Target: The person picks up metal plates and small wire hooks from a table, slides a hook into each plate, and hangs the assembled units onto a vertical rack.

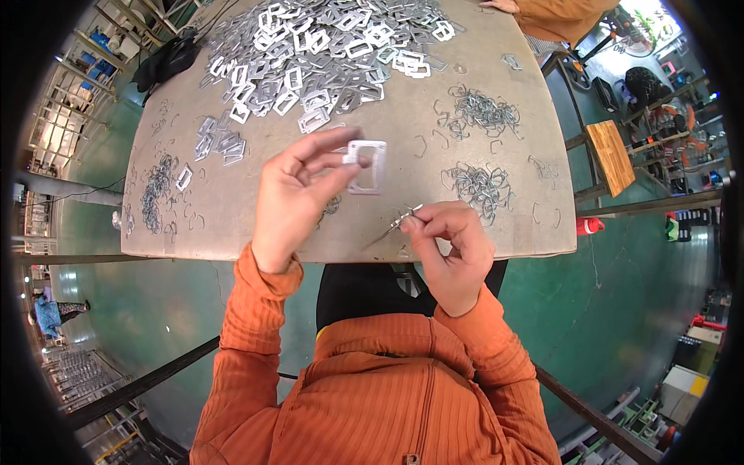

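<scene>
My left hand is raised over the near part of the table and pinches a flat rectangular metal frame by its left side. To its right, my right hand is closed on a thin silvery metal piece; it points down to the left, is partly covered by the fingers, and its kind I cannot make out. Beyond both hands spreads a big heap of similar metal frames. Bent wire clips lie in a pile just beyond my right hand, and a few more show behind my left hand.
The pale table carries another wire clip pile at right, one at far left, and a small group of frames. A black cloth item lies at the far left edge. Another person's hand rests at the far right corner.
</scene>
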{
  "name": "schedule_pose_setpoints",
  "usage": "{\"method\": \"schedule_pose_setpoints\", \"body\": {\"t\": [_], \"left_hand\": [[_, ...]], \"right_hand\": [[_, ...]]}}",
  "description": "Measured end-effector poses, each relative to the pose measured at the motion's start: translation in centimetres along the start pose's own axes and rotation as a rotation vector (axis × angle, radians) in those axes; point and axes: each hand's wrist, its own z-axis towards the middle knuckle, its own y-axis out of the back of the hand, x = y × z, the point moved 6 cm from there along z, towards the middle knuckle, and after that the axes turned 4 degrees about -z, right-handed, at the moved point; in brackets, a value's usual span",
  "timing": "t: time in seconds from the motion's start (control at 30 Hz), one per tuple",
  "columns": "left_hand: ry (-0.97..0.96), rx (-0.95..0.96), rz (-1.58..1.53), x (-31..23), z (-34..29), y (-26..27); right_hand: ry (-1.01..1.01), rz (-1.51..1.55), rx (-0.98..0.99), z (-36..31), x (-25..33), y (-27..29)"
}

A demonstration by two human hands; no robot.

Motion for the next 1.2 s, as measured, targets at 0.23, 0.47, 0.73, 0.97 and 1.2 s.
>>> {"method": "schedule_pose_setpoints", "body": {"t": [0.23,0.47,0.73,0.97,1.2], "left_hand": [[-0.069,0.076,-0.060,-2.7,-2.0,-3.0],[-0.238,0.169,0.054,-4.0,-4.6,-4.9],[-0.276,0.259,0.183,-3.6,-7.1,-6.5],[-0.250,0.493,0.124,1.4,-10.0,-9.0],[-0.149,0.366,0.218,6.9,-10.6,-9.3]], "right_hand": [[0.090,-0.069,-0.016,-0.2,1.3,0.6],[0.198,-0.319,0.022,-1.2,3.1,1.5],[0.084,-0.383,0.021,-1.9,2.5,6.6],[-0.207,-0.474,0.119,3.1,-13.5,6.7],[-0.065,-0.740,0.249,5.9,-16.7,1.4]]}}
